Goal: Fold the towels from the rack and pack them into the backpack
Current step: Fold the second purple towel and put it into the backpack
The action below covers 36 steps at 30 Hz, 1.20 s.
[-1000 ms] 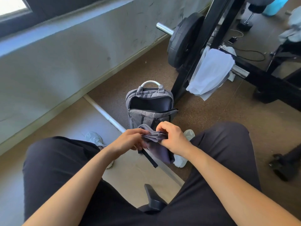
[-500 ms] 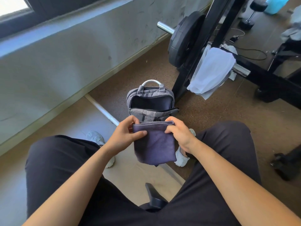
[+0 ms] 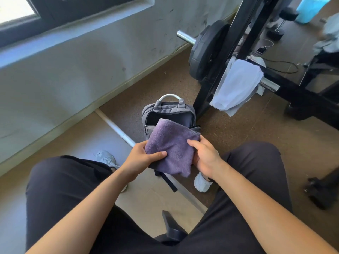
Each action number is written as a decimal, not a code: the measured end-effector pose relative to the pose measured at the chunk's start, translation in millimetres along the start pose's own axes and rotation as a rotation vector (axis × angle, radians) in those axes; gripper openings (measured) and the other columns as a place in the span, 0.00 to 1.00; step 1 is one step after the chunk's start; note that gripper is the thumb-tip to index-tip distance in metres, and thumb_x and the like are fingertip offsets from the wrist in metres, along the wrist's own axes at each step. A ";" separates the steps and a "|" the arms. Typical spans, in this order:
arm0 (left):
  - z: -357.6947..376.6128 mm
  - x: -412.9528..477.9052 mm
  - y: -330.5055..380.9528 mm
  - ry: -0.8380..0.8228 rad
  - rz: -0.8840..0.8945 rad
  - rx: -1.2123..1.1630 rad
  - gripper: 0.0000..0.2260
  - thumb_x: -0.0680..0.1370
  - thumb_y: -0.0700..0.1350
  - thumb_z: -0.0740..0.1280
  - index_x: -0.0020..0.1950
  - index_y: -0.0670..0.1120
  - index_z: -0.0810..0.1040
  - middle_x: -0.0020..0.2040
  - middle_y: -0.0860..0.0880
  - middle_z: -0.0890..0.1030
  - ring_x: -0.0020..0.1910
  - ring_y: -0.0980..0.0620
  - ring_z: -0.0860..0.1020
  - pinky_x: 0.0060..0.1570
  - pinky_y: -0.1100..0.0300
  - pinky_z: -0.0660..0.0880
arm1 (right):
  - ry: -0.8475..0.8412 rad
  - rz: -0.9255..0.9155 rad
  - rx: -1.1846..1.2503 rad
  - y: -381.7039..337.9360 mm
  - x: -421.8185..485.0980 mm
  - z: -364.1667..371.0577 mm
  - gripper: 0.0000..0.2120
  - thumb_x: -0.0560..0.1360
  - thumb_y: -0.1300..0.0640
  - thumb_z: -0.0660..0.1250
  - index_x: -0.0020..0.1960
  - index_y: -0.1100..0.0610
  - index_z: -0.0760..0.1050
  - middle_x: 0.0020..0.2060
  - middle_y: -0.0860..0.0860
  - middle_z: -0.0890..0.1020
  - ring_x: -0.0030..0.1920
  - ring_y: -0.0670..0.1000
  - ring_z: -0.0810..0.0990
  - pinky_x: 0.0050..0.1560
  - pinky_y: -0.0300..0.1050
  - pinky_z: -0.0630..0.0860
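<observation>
Gripping towel (image 3: 174, 145) edges, left hand (image 3: 139, 159), right hand (image 3: 207, 158); backpack (image 3: 168, 109) seemingly open.

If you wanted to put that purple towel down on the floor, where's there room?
Bare brown floor lies between the backpack and the wall, and on its right, between the rack and the right knee. Crowded: around the rack, with the weight plate, white towel and cables. Left hand and right hand hold the purple towel.

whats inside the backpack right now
The backpack stands unzipped; the visible upper part of its interior is dark, with no towel showing. The folded purple towel, held by the left hand and right hand, covers the rest.
</observation>
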State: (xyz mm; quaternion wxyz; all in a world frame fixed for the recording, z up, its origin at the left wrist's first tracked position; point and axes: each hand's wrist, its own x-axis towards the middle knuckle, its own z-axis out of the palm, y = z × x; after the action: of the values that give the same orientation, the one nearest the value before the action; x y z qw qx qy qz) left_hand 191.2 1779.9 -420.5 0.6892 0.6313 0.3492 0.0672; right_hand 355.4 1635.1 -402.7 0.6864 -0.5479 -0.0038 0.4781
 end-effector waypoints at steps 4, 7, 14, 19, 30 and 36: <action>-1.1 3.0 -1.2 0.071 0.069 0.166 0.15 0.68 0.44 0.83 0.51 0.46 0.83 0.46 0.45 0.86 0.42 0.53 0.83 0.45 0.50 0.82 | 0.057 -0.023 -0.226 2.9 0.9 -3.5 0.11 0.79 0.59 0.70 0.61 0.60 0.77 0.55 0.58 0.85 0.58 0.58 0.84 0.60 0.56 0.80; -11.8 8.2 -1.1 0.126 0.123 0.389 0.17 0.62 0.50 0.80 0.46 0.48 0.80 0.41 0.46 0.83 0.38 0.51 0.78 0.41 0.48 0.79 | 0.027 -0.065 -0.497 -3.7 -0.4 -6.9 0.12 0.76 0.61 0.73 0.58 0.61 0.78 0.51 0.56 0.86 0.53 0.56 0.84 0.53 0.48 0.81; -17.7 1.8 2.1 -0.009 0.315 0.711 0.15 0.65 0.47 0.78 0.45 0.57 0.75 0.37 0.58 0.79 0.38 0.52 0.76 0.41 0.49 0.78 | -0.184 0.041 -0.791 -6.0 -8.9 -0.1 0.12 0.78 0.66 0.69 0.60 0.60 0.79 0.48 0.51 0.85 0.47 0.43 0.84 0.44 0.31 0.79; -15.3 -0.4 6.2 0.011 0.468 0.715 0.20 0.66 0.46 0.74 0.57 0.57 0.80 0.49 0.59 0.84 0.49 0.55 0.81 0.49 0.52 0.79 | -0.098 0.174 -0.485 -14.9 -12.3 3.3 0.10 0.81 0.67 0.62 0.55 0.58 0.79 0.47 0.59 0.84 0.46 0.54 0.83 0.46 0.48 0.81; -5.4 -4.2 11.7 -0.197 0.194 -0.216 0.25 0.74 0.38 0.74 0.71 0.44 0.73 0.65 0.40 0.81 0.64 0.42 0.80 0.60 0.47 0.79 | -0.091 0.238 0.131 -30.0 -16.7 0.2 0.09 0.78 0.63 0.60 0.55 0.59 0.77 0.42 0.58 0.83 0.37 0.51 0.84 0.30 0.39 0.81; -1.3 -1.1 10.3 -0.117 0.122 -0.372 0.20 0.77 0.40 0.69 0.68 0.41 0.74 0.60 0.36 0.79 0.58 0.39 0.77 0.60 0.37 0.69 | -0.107 0.212 0.011 -27.5 -14.2 -1.3 0.09 0.82 0.63 0.60 0.58 0.58 0.77 0.47 0.58 0.84 0.43 0.53 0.84 0.35 0.41 0.82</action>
State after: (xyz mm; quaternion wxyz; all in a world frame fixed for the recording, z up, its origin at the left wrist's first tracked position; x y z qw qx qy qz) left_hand 193.3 1782.4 -410.6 0.8077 0.5160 0.2512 0.1354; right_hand 366.3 1626.3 -375.0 0.6337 -0.5153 0.0201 0.5765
